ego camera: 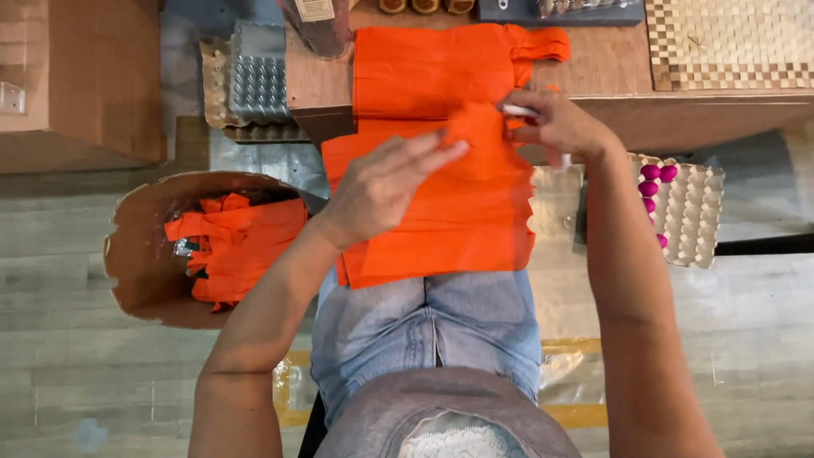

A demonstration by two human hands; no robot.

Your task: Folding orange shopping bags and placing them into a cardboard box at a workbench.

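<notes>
Orange bag (441, 203) was pressed flat by the spread left hand (386, 182); its top was pinched by the right hand (551, 123), so the folds could probably slip off the lap.

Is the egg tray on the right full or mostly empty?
Mostly empty: the egg tray shows a few magenta eggs along its left edge only; other cups are bare.

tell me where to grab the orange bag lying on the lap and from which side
Best grip looks like the handle end of the orange bag, up by the table edge, where the right hand already pinches it. Come from the right: the bag lies flat across the lap, so its body offers no ridge, while the bunched handle fabric stands up. The left hand rests flat on its middle.
</notes>
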